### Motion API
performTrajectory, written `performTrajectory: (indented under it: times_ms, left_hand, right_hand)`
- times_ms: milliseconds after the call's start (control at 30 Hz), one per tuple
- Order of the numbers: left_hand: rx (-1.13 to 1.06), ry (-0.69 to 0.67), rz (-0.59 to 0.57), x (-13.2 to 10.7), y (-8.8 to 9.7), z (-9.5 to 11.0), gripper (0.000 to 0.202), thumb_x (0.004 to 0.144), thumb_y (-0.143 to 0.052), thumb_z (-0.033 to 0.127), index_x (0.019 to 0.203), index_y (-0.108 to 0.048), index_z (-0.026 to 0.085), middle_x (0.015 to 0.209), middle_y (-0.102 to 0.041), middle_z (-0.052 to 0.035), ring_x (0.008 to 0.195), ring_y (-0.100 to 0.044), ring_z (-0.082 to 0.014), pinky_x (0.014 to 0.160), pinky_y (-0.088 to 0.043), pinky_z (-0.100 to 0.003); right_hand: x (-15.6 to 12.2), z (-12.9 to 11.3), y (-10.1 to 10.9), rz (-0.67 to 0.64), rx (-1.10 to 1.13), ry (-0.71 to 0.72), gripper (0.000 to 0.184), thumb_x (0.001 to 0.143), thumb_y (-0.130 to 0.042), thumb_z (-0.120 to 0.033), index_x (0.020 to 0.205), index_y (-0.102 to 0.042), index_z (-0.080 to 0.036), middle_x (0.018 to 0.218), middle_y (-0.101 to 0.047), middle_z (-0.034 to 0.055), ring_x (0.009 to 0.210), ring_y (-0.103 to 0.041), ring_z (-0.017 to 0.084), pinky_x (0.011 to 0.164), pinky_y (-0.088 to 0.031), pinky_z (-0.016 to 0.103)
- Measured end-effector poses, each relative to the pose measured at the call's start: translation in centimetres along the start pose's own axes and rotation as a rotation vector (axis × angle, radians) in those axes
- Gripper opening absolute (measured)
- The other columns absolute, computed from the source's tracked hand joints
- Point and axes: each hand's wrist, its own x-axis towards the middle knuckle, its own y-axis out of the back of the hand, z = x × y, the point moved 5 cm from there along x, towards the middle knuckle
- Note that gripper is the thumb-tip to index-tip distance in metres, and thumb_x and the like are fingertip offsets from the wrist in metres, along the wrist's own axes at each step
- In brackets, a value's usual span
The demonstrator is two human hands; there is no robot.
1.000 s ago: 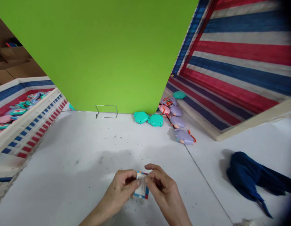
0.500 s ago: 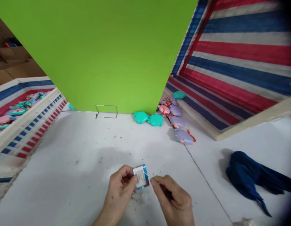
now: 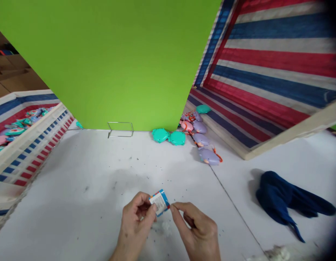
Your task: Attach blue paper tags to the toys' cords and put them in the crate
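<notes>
Left hand (image 3: pixel 135 221) pinches tag (image 3: pixel 159 202) — right hand (image 3: pixel 196 230) touching.

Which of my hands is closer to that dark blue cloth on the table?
Right. The right hand sits nearer the blue cloth, which lies off to its right; the left hand is farther left.

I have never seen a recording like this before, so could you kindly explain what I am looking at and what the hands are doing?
This is one picture from a camera worn on a person's head, looking forward and down at their own bare hands; there is no machine. The left hand pinches a small card with a blue and red border, and the right hand touches its edge with a fingertip. They work over a white table. Behind stands a green board. Teal toy shells and purple toy pieces lie at its foot. A dark blue cloth lies to the right, beside a striped tray.
</notes>
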Motion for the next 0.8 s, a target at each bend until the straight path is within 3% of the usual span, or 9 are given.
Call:
performTrajectory:
  times_ms: [133, 333, 433, 567, 800]
  left_hand:
    - [0.017, -0.019, -0.032, -0.2, -0.2, 0.3, 0.013, 0.071, -0.054, 0.027, 0.067, -0.053, 0.015, 0.053, -0.05, 0.0017, 0.048, -0.044, -0.0091, 0.045, -0.036, -0.016]
    - [0.043, -0.003, -0.077, -0.3, -0.5, 0.3, 0.012, 0.071, -0.052, 0.025, 0.064, -0.05, 0.015, 0.052, -0.051, 0.0015, 0.048, -0.045, -0.0096, 0.047, -0.037, -0.017]
    - [0.034, 0.006, -0.088, -0.3, -0.4, 0.3, 0.012, 0.071, -0.051, 0.025, 0.064, -0.05, 0.015, 0.052, -0.051, 0.0014, 0.049, -0.046, -0.0099, 0.048, -0.037, -0.018]
    - [0.012, 0.019, -0.098, -0.2, -0.5, 0.2, 0.013, 0.071, -0.051, 0.027, 0.065, -0.048, 0.016, 0.052, -0.051, 0.002, 0.048, -0.045, -0.0097, 0.048, -0.037, -0.018]
    - [0.081, 0.015, -0.12, -0.5, -0.7, 0.3, 0.013, 0.072, -0.05, 0.026, 0.066, -0.051, 0.015, 0.053, -0.049, 0.0017, 0.05, -0.045, -0.0101, 0.049, -0.036, -0.018]
  right_hand:
    - [0.2, -0.4, 0.1, 0.03, 0.011, 0.053, 0.01, 0.078, -0.053, -0.018, 0.069, -0.058, -0.018, 0.056, -0.046, -0.0028, 0.043, -0.043, 0.008, 0.04, -0.036, 0.02]
    - [0.1, -0.3, -0.4, -0.002, 0.086, -0.031, 0.014, 0.081, -0.047, -0.016, 0.067, -0.05, -0.019, 0.086, -0.059, 0.0078, 0.04, -0.044, 0.005, 0.04, -0.036, 0.021]
    - [-0.1, -0.3, -0.7, -0.017, 0.14, -0.118, 0.017, 0.08, -0.047, -0.019, 0.063, -0.047, -0.019, 0.087, -0.062, 0.0072, 0.036, -0.035, 0.004, 0.041, -0.035, 0.021]
    - [-0.2, -0.3, -0.9, -0.054, 0.207, -0.205, 0.017, 0.078, -0.047, -0.022, 0.061, -0.047, -0.019, 0.084, -0.063, 0.0033, 0.04, -0.037, 0.005, 0.041, -0.034, 0.02]
    - [0.1, -0.4, -1.0, -0.09, 0.304, -0.225, 0.016, 0.077, -0.047, -0.019, 0.061, -0.042, -0.02, 0.071, -0.057, -0.0011, 0.046, -0.036, 0.007, 0.044, -0.031, 0.021]
